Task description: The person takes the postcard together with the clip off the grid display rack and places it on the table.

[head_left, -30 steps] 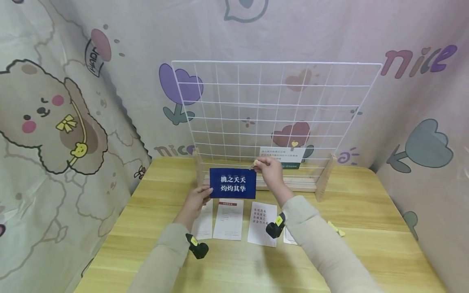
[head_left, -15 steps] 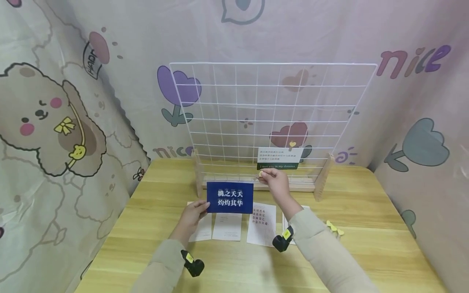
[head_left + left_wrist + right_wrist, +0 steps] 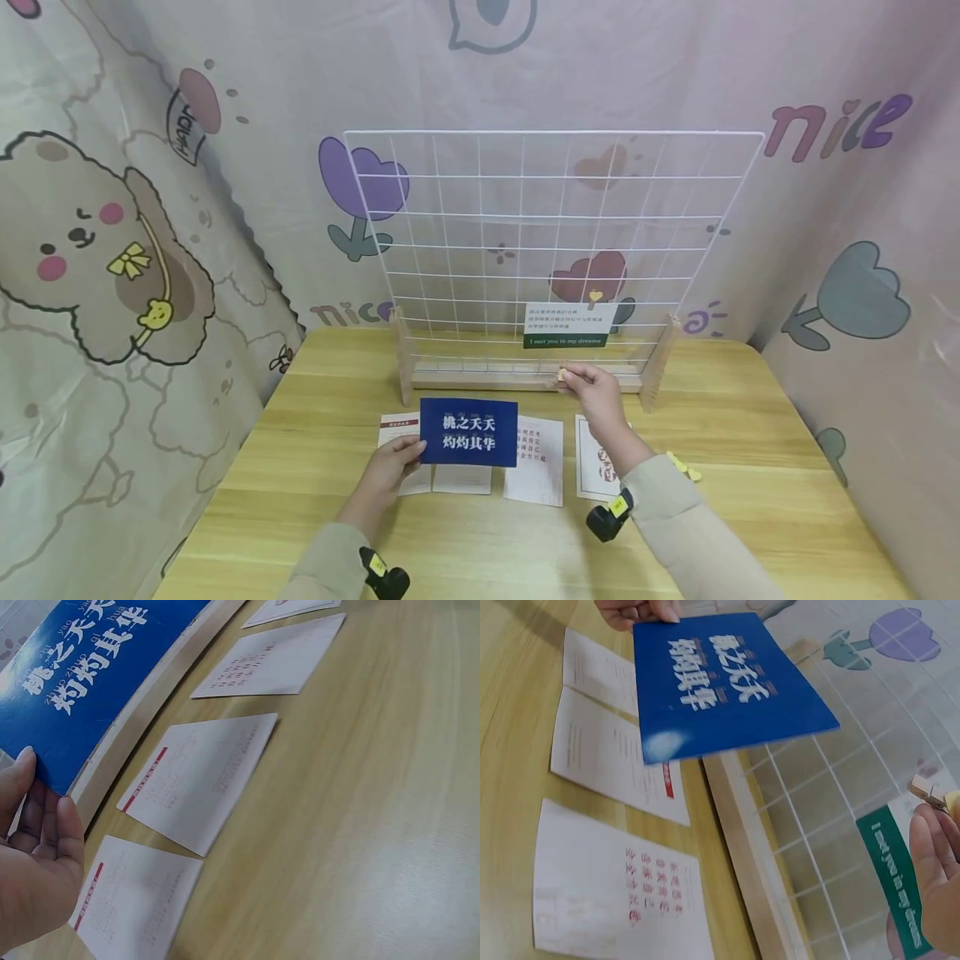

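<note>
My left hand (image 3: 384, 477) pinches a blue card (image 3: 468, 433) with white lettering by its left edge, above the cards on the table. In the right wrist view, a small wooden clothespin (image 3: 928, 792) with a yellow part sits between the thumb and fingers of my right hand (image 3: 600, 407). That hand is in front of the rack's lower right part, apart from the blue card. A white-and-green card (image 3: 567, 325) hangs on the white wire grid (image 3: 553, 132), held by a clothespin with a yellow heart (image 3: 595, 297).
White cards lie in a row on the wooden table: two with red headings (image 3: 201, 780), one with red text (image 3: 536, 479) and a framed one (image 3: 592, 467). Several yellow heart clothespins (image 3: 684, 467) lie at the right. The grid stands on a wooden base (image 3: 487, 386) before a printed curtain.
The blue card has come down and toward me in my left hand. My right hand has moved right and down, away from the card, still pinching the clothespin.
</note>
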A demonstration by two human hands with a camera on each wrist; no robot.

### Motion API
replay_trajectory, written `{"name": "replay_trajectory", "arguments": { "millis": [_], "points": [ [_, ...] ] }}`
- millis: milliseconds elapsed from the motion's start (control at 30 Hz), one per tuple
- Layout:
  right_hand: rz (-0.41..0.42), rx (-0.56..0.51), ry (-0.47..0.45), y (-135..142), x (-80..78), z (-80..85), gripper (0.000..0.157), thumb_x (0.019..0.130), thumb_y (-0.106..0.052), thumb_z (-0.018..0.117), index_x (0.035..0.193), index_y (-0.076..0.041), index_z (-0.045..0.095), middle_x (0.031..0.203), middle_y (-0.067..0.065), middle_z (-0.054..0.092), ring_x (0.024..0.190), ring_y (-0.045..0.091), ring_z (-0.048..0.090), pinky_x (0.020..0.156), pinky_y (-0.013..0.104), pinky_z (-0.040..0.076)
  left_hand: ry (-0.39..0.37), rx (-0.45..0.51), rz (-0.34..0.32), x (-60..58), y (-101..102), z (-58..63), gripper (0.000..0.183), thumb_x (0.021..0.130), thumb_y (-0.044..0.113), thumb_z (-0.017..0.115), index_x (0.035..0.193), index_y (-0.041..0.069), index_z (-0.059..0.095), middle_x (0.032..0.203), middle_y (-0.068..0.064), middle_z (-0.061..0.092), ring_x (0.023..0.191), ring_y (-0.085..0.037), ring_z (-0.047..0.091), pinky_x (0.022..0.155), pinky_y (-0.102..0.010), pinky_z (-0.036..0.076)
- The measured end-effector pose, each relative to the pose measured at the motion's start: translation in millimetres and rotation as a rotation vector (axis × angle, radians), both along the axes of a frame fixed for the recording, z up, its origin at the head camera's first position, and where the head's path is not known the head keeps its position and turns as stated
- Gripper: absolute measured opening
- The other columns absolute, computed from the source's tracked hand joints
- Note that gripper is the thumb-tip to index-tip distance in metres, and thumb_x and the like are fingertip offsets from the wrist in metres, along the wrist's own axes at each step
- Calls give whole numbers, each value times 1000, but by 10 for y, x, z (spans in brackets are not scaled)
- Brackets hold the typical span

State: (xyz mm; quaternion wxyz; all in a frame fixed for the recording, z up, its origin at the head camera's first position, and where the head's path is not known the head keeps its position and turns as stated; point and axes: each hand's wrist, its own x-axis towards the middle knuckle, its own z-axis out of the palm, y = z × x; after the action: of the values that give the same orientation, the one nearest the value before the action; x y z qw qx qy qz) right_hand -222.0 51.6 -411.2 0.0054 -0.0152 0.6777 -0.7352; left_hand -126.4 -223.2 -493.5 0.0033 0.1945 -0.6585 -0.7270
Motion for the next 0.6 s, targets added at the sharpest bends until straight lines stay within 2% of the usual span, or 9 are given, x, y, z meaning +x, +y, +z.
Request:
{"name": "replay_trajectory", "arguments": {
  "millis": [133, 233, 333, 467, 533, 600],
  "points": [
    [18, 37, -8, 121, 24, -61, 24, 82, 7, 50, 105, 15, 49, 97, 24, 55, 69, 7, 60, 73, 24, 48, -5, -3, -5, 74, -18, -46, 18, 81, 2, 56, 93, -10, 56, 77, -2, 55, 69, -12, 49, 69, -27, 46],
    [3, 73, -20, 203, 44, -106, 24, 82, 7, 50, 105, 15, 49, 101, 28, 52, 68, 5, 60, 72, 23, 48, -13, 3, -10, 123, -32, -78, 18, 80, 3, 57, 93, -9, 57, 79, -3, 55, 70, -13, 50, 68, -25, 46],
    [-11, 70, -32, 285, 87, -130, 24, 82, 8, 49, 105, 17, 48, 93, 21, 57, 67, 6, 60, 72, 23, 48, -37, -2, -15, 177, -39, -97, 19, 79, 5, 58, 93, -8, 57, 79, -4, 54, 70, -13, 49, 66, -25, 45],
    [-3, 43, -57, 399, 161, -146, 22, 82, 8, 49, 102, 17, 49, 79, 3, 60, 67, 6, 60, 71, 23, 48, -60, -10, -20, 248, -31, -107, 19, 80, 5, 58, 93, -9, 57, 80, -5, 53, 69, -14, 49, 64, -24, 45],
    [3, 31, -57, 459, 192, -169, 22, 81, 9, 50, 101, 18, 48, 77, 1, 60, 67, 7, 60, 71, 23, 49, -65, -5, -22, 281, -23, -112, 19, 80, 5, 58, 93, -10, 56, 80, -5, 54, 69, -14, 49, 65, -24, 45],
    [3, 39, -43, 528, 207, -240, 22, 81, 8, 50, 100, 19, 48, 78, 4, 61, 67, 9, 61, 70, 24, 49, -68, -5, -27, 310, -17, -119, 19, 80, 4, 58, 92, -10, 56, 79, -5, 54, 70, -14, 50, 65, -24, 45]
  ]
}}
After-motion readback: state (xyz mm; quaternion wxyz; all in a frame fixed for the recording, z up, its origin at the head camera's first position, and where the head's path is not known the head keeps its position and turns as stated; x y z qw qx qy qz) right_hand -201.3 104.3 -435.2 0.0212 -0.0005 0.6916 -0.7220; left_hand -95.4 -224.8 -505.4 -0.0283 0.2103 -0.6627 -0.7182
